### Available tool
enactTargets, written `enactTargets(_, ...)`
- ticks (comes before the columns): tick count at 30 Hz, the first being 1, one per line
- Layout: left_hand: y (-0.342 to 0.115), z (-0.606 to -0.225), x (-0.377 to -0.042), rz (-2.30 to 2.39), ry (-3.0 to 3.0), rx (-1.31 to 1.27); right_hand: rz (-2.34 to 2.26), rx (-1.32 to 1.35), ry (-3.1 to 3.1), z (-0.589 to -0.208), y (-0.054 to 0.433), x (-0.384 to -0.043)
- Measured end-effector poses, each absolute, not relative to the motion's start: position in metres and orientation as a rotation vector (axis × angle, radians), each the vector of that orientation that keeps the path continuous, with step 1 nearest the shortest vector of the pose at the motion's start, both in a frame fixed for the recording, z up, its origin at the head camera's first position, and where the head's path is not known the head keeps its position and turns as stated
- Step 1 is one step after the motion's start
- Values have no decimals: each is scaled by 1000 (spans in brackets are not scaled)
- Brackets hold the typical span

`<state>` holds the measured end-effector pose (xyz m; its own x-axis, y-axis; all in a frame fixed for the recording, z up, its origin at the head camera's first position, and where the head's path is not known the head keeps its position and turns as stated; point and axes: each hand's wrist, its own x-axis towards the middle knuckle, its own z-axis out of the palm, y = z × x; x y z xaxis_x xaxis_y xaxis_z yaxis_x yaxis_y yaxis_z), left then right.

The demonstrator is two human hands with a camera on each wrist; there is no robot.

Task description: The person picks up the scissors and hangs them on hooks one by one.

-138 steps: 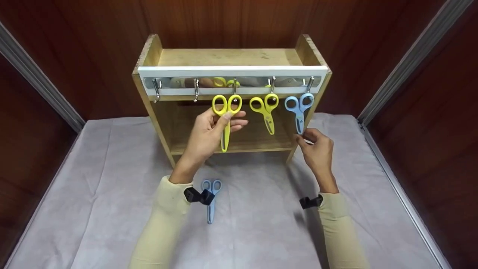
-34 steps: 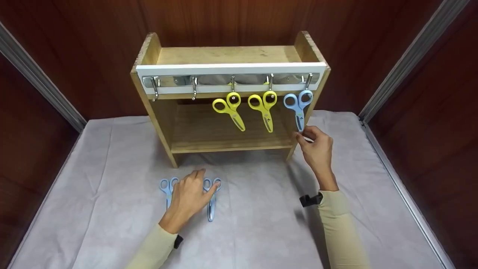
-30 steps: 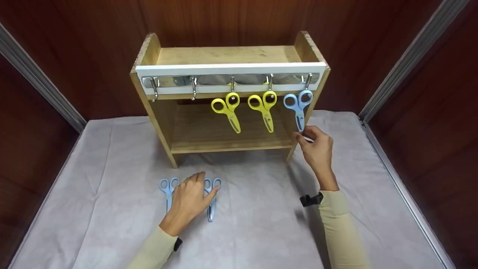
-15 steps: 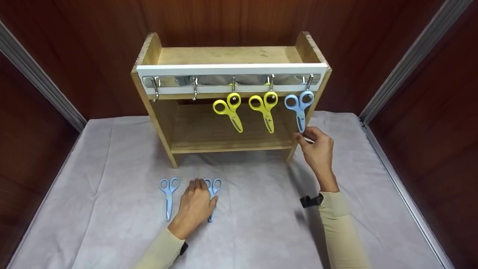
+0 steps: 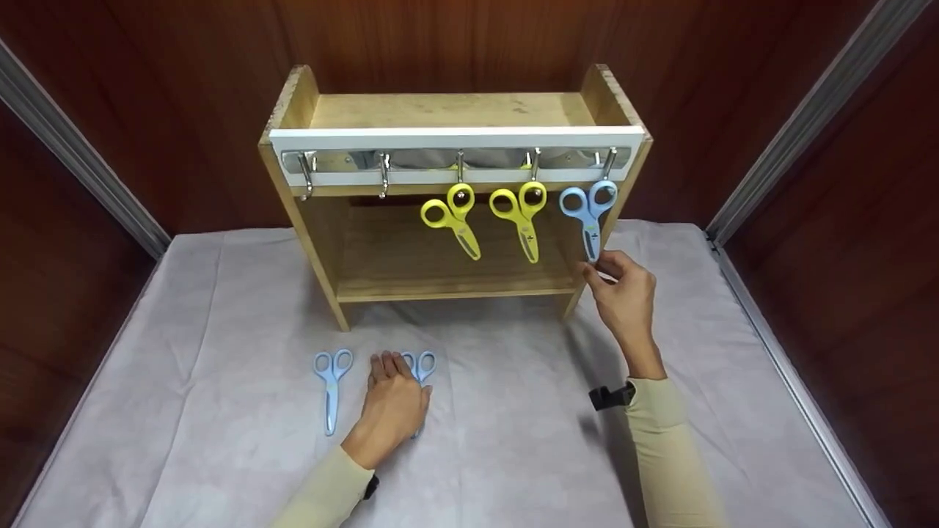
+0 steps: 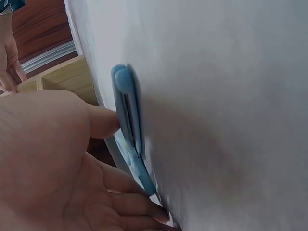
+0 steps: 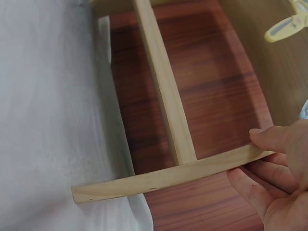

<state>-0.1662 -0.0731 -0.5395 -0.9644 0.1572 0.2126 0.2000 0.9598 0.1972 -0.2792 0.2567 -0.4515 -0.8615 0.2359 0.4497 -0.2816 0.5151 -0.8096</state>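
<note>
My left hand [image 5: 396,400] is over the right-hand pair of blue scissors [image 5: 425,361] lying on the cloth, hiding most of its blades. In the left wrist view, the thumb is against these blue scissors [image 6: 129,115], and the fingers reach past them toward the cloth. Another blue pair of scissors [image 5: 331,389] lies to the left. My right hand [image 5: 623,301] grips the wooden shelf [image 5: 587,282] by its right side panel, thumb inside and fingers outside. Above it hang blue scissors [image 5: 589,213], then yellow scissors [image 5: 522,216] and a tilted yellow pair of scissors [image 5: 456,220] further left.
A white hook rail [image 5: 455,138] runs across the shelf's front. Its two left metal hooks [image 5: 384,176] carry nothing. A grey cloth [image 5: 528,440] covers the work surface, with dark wooden walls [image 5: 455,44] behind and at both sides.
My left hand has hung the yellow scissors on the middle hook and let go. It has come down to the cloth and shifted right over the blue scissors. The right hand stays put.
</note>
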Motion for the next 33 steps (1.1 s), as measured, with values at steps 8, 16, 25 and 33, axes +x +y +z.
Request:
enactTargets(8,-67,-546,-167,-82,-2804,-293,1311,24,-2260,-452,257,-278)
enactTargets(16,-65,-545,-172,98,-2763,-279,1322,16,-2259,-452,256,-279)
enactTargets(25,-62,-546,-175,143,-2714,-252,1305,20,-2263,-453,256,-278)
enactTargets(33,-68,-542,-178,164,-2690,-337,1294,22,-2263,-453,256,-279)
